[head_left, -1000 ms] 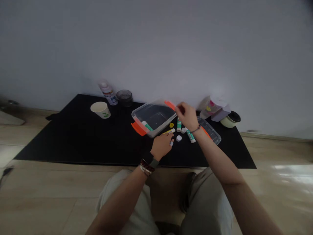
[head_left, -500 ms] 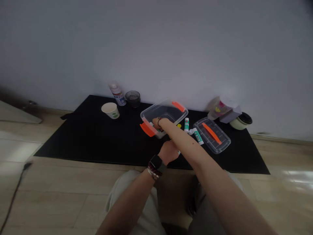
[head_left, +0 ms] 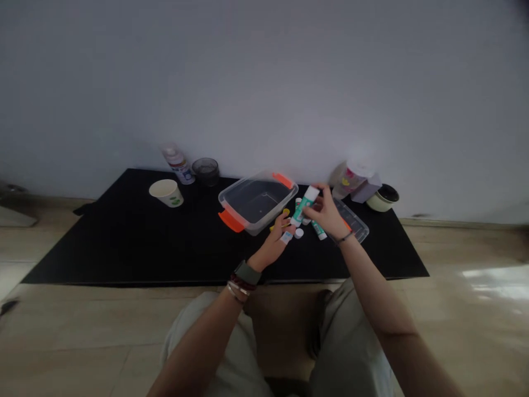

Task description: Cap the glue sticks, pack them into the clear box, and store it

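Observation:
My right hand [head_left: 326,212] grips a green-and-white glue stick [head_left: 304,207] between thumb and fingers, tilted with its white end up. Just below and left of it is my left hand [head_left: 273,242], palm up with fingers apart, close to the stick's lower end; whether they touch I cannot tell. A small white-and-blue patch shows on my left thumb side; its kind is unclear. Behind my hands lie another glue stick [head_left: 319,230], a white cap [head_left: 298,233] and a yellow piece [head_left: 286,212], partly hidden. The clear plastic box [head_left: 256,226] with orange latches stands lidless to the left.
The box's lid [head_left: 360,226] lies at right, partly behind my right hand. A paper cup [head_left: 167,193], a spray can [head_left: 178,165] and a dark glass bowl [head_left: 206,172] stand left on the black table [head_left: 144,248]. A lidded pot [head_left: 383,198] stands far right, against the wall side.
My right hand has come out of the box and moved right, now holding a glue stick up. My left hand has turned palm up and spread its fingers. The view has shifted slightly.

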The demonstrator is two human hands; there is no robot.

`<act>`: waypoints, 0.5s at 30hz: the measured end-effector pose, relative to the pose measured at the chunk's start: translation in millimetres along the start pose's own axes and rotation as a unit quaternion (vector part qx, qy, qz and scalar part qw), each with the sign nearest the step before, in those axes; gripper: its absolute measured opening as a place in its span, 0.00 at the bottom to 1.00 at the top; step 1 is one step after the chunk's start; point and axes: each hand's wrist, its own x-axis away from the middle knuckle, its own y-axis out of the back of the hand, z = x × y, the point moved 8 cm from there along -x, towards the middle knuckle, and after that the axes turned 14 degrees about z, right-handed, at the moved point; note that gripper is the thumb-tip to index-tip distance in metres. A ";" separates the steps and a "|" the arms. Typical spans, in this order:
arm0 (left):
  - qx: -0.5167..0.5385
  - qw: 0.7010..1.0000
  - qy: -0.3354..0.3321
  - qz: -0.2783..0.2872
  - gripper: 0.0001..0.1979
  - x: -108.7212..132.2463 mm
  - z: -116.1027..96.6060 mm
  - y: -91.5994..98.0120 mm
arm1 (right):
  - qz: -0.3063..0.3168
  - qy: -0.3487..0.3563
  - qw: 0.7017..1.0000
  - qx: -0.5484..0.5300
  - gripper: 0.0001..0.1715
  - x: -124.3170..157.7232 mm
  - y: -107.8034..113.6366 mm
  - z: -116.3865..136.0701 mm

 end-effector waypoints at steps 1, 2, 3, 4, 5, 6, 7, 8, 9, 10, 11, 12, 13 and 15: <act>0.013 1.000 0.007 0.015 0.31 0.0 0.6 -5.0 | 0.010 -0.012 0.999 -0.028 0.35 9.9 -5.9 -11.3; 0.013 0.999 0.019 0.033 0.29 0.7 2.1 -10.8 | 0.020 -0.026 0.998 -0.046 0.32 17.7 -13.1 -21.9; 0.002 0.998 0.035 0.054 0.28 2.3 4.6 -17.0 | 0.026 -0.040 0.998 -0.049 0.27 23.5 -19.8 -31.4; -0.017 0.996 0.053 0.072 0.26 4.8 7.9 -22.8 | 0.025 -0.055 0.998 -0.037 0.23 27.7 -24.6 -39.4; -0.037 0.993 0.070 0.086 0.25 7.7 11.7 -27.8 | 0.022 -0.068 0.997 -0.011 0.19 30.6 -27.6 -45.5; -0.053 0.991 0.085 0.093 0.24 10.9 15.3 -31.9 | 0.020 -0.079 0.996 0.024 0.17 32.5 -28.8 -49.8; -0.059 0.989 0.098 0.096 0.24 13.9 18.6 -35.3 | 0.020 -0.087 0.994 0.060 0.16 33.5 -28.8 -52.4; -0.053 0.988 0.110 0.099 0.24 16.5 21.0 -39.1 | 0.023 -0.091 0.991 0.091 0.16 33.9 -28.4 -53.6; -0.034 0.987 0.119 0.105 0.25 18.5 22.4 -43.3 | 0.031 -0.089 0.989 0.111 0.16 34.0 -28.4 -53.5; -0.008 0.986 0.126 0.112 0.25 19.8 22.1 -48.1 | 0.040 -0.081 0.989 0.119 0.16 33.9 -28.9 -52.1; 0.020 0.984 0.130 0.119 0.26 20.2 19.9 -52.9 | 0.048 -0.068 0.990 0.117 0.15 33.9 -29.7 -49.5; 0.048 0.983 0.130 0.124 0.25 20.1 15.8 -57.4 | 0.051 -0.053 0.991 0.110 0.15 34.1 -30.4 -45.8; 0.074 0.981 0.127 0.128 0.25 19.8 10.4 -61.5 | 0.051 -0.035 0.993 0.100 0.15 34.5 -30.7 -41.4; 0.122 0.977 0.120 0.130 0.24 20.6 -1.6 -67.9 | 0.050 -0.006 0.996 0.077 0.16 36.1 -27.8 -32.8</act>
